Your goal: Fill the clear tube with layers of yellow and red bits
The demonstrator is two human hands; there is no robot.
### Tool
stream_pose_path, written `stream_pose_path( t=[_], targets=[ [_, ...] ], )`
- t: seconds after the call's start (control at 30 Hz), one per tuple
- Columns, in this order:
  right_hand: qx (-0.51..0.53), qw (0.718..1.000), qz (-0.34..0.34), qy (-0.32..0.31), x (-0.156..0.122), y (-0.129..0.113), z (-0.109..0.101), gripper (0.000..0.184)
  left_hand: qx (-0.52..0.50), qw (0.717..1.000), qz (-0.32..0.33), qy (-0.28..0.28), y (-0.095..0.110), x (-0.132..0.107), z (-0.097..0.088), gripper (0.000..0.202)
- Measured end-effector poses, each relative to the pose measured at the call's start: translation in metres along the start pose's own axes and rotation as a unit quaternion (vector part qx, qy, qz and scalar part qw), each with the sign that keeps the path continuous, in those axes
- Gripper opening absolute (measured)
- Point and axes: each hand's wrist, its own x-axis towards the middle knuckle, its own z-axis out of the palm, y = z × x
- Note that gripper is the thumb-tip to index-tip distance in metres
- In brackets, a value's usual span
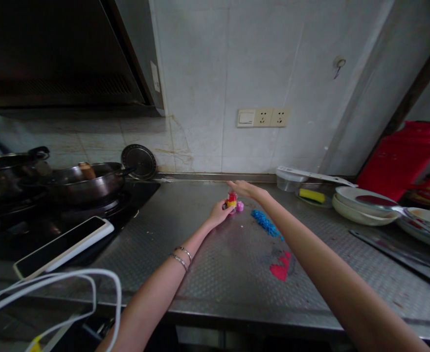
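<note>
My left hand (219, 214) is closed around a small clear jar (232, 199) with red and yellow contents, upright on the steel counter. Over its mouth, my right hand (247, 188) reaches in from the right, fingers stretched out and close together; whether they touch the rim cannot be made out. A small pink, rounded object (240, 206) sits just right of the jar. Blue bits (266, 223) lie in a strip beneath my right forearm. Nearer the front is a flat patch of red-pink pieces (281, 267).
Left, a white-edged device (64, 247) lies by the stove (141, 195) holding pans (86, 183); white cables (104, 272) loop in front. Right stand a plastic tub (287, 181), yellow sponge (312, 196), stacked bowls (361, 212), a knife (394, 252) and a red thermos jug (401, 156).
</note>
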Motion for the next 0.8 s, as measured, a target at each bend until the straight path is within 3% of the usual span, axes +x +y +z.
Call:
stream_pose_path(
  t=[0.27, 0.5, 0.63, 0.8],
  targets=[
    [-0.066, 0.995, -0.009, 0.071, -0.021, -0.001, -0.015, 0.053, 0.003, 1.0, 0.013, -0.024, 0.012, -0.003, 0.003, 0.036],
    [0.049, 0.98, 0.004, 0.191, -0.048, 0.016, -0.029, 0.059, 0.046, 0.998, 0.012, -0.042, 0.013, -0.002, 0.004, 0.036],
    [0.112, 0.964, 0.01, 0.24, -0.067, 0.053, -0.013, 0.054, 0.019, 0.999, 0.005, -0.039, 0.014, -0.003, 0.004, 0.035],
    [0.15, 0.972, 0.026, 0.178, -0.093, 0.107, 0.028, 0.034, -0.015, 0.999, -0.02, -0.039, 0.016, -0.004, 0.004, 0.035]
  ],
)
